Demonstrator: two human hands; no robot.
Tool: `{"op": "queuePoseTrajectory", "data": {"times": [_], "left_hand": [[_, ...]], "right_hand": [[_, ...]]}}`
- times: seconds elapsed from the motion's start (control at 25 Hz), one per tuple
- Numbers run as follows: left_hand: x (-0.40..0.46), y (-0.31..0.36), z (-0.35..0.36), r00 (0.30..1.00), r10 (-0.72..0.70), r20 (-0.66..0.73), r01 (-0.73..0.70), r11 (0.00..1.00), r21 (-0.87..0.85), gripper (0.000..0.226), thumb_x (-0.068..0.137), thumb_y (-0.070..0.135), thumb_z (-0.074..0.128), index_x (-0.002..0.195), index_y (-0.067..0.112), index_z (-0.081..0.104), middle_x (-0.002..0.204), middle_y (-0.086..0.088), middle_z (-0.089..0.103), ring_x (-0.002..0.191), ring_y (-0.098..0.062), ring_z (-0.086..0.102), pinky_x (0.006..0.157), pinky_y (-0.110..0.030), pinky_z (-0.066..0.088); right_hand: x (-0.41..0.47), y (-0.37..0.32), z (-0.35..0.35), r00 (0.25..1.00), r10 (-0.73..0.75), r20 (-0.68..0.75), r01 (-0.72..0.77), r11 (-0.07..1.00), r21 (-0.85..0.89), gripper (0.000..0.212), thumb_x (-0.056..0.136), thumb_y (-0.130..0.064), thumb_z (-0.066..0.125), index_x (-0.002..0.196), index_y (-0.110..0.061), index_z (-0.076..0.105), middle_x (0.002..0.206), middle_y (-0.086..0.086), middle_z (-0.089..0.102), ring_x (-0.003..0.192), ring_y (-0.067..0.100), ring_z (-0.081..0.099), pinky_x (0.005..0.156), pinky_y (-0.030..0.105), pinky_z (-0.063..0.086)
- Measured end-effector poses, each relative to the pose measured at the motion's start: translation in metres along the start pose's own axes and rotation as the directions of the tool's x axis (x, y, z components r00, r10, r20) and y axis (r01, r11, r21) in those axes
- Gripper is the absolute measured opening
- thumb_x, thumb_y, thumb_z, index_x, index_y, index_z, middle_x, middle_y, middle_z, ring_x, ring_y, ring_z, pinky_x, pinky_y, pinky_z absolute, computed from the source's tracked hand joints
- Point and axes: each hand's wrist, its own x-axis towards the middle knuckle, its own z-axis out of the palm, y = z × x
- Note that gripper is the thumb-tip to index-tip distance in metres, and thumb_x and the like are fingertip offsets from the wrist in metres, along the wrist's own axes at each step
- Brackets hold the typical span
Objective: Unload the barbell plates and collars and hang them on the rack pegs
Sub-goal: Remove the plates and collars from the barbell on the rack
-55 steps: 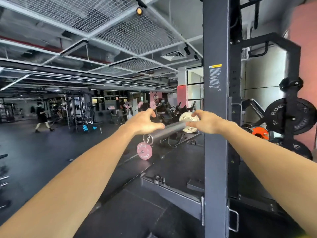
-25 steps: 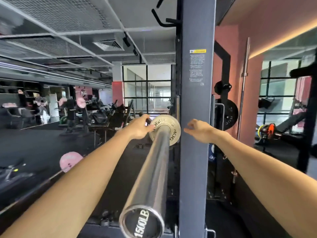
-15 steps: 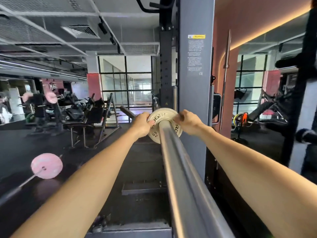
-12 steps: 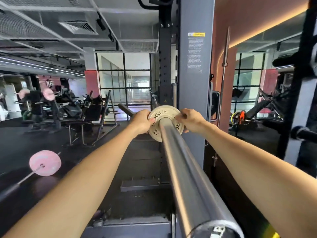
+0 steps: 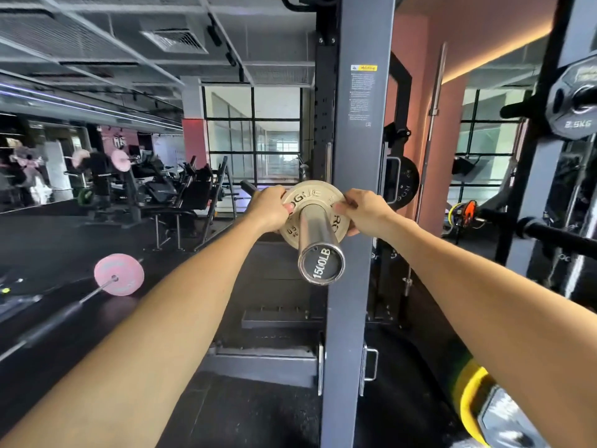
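Both hands on the small plate (image 5: 310,211) now; L hand (image 5: 270,209) pinches its left rim, R hand (image 5: 362,211) pinches the right rim, fingers curled over the edge; plate sits on the barbell sleeve (image 5: 318,244), partway in from the capped end, beside the rack upright (image 5: 358,195); sleeve's long axis points straight back at the wearer, so the pull looks to be along it, toward the body, plate kept square to the bar; hands equally near; storage peg (image 5: 549,236) w/ room lies off to the right.
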Motion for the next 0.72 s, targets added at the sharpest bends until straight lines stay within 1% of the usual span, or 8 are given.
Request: {"op": "queuePoseTrajectory", "data": {"times": [0.16,0.24,0.32,0.36,0.48,0.56,0.64,0.72], "left_hand": [[-0.058,0.018,-0.024,1.000,-0.014,0.000,0.014,0.999,-0.036,0.016,0.096,0.020,0.055,0.110,0.013,0.061,0.108,-0.010,0.063,0.095,-0.030,0.065,0.079,-0.045,0.059],[-0.080,0.025,-0.033,1.000,-0.006,-0.001,0.006,0.999,-0.046,0.015,0.096,0.019,0.056,0.109,0.013,0.061,0.107,-0.010,0.064,0.095,-0.031,0.066,0.079,-0.045,0.059],[-0.100,0.032,-0.043,1.000,0.003,0.003,-0.003,1.000,-0.021,0.015,0.096,0.020,0.057,0.109,0.013,0.061,0.109,-0.011,0.065,0.096,-0.031,0.066,0.082,-0.045,0.058],[-0.110,0.035,-0.048,1.000,0.004,0.008,-0.004,1.000,0.000,0.016,0.096,0.020,0.057,0.109,0.013,0.061,0.109,-0.011,0.065,0.095,-0.031,0.066,0.082,-0.045,0.058],[-0.138,0.043,-0.059,1.000,0.006,0.012,-0.006,1.000,0.000,0.017,0.097,0.021,0.056,0.111,0.013,0.061,0.109,-0.010,0.064,0.094,-0.030,0.067,0.078,-0.044,0.060],[-0.157,0.049,-0.069,1.000,0.013,0.006,-0.013,1.000,-0.021,0.018,0.097,0.020,0.056,0.112,0.011,0.060,0.112,-0.011,0.063,0.095,-0.030,0.066,0.079,-0.045,0.060],[-0.175,0.056,-0.079,0.999,0.024,0.040,-0.023,1.000,-0.017,0.015,0.098,0.017,0.056,0.110,0.011,0.060,0.110,-0.011,0.064,0.091,-0.029,0.069,0.077,-0.043,0.061],[-0.189,0.063,-0.089,0.998,0.045,0.052,-0.043,0.999,-0.032,0.012,0.097,0.016,0.057,0.107,0.010,0.062,0.106,-0.011,0.066,0.084,-0.027,0.071,0.069,-0.040,0.062]], "right_hand": [[-0.054,-0.018,-0.013,0.999,-0.034,0.032,0.035,0.999,-0.040,0.017,0.095,-0.030,0.053,0.093,-0.013,0.057,0.091,0.004,0.067,0.071,0.024,0.073,0.071,0.041,0.061],[-0.077,-0.027,-0.019,0.998,-0.053,0.044,0.055,0.997,-0.060,0.016,0.096,-0.031,0.052,0.087,-0.017,0.054,0.092,0.004,0.068,0.068,0.020,0.072,0.061,0.029,0.059],[-0.100,-0.036,-0.024,0.997,-0.055,0.050,0.059,0.996,-0.071,0.017,0.098,-0.031,0.051,0.088,-0.017,0.053,0.088,0.002,0.068,0.064,0.014,0.070,0.049,0.017,0.050],[-0.111,-0.039,-0.027,0.997,-0.048,0.054,0.052,0.997,-0.063,0.018,0.098,-0.031,0.050,0.086,-0.018,0.053,0.087,0.001,0.067,0.063,0.013,0.069,0.045,0.014,0.047],[-0.141,-0.049,-0.032,0.997,-0.045,0.058,0.047,0.999,-0.024,0.018,0.098,-0.030,0.052,0.083,-0.020,0.052,0.088,0.002,0.068,0.065,0.012,0.069,0.046,0.016,0.050],[-0.161,-0.059,-0.036,0.997,-0.048,0.063,0.048,0.999,0.004,0.013,0.097,-0.028,0.054,0.093,-0.016,0.055,0.091,0.004,0.068,0.068,0.014,0.069,0.048,0.016,0.053],[-0.183,-0.066,-0.041,0.997,-0.035,0.065,0.033,0.999,0.036,0.019,0.097,-0.026,0.055,0.104,-0.008,0.057,0.095,0.006,0.069,0.073,0.018,0.071,0.049,0.017,0.055],[-0.199,-0.072,-0.046,0.997,-0.040,0.069,0.037,0.998,0.050,0.026,0.096,-0.025,0.056,0.109,-0.002,0.057,0.099,0.010,0.071,0.078,0.022,0.072,0.055,0.023,0.059]]}}
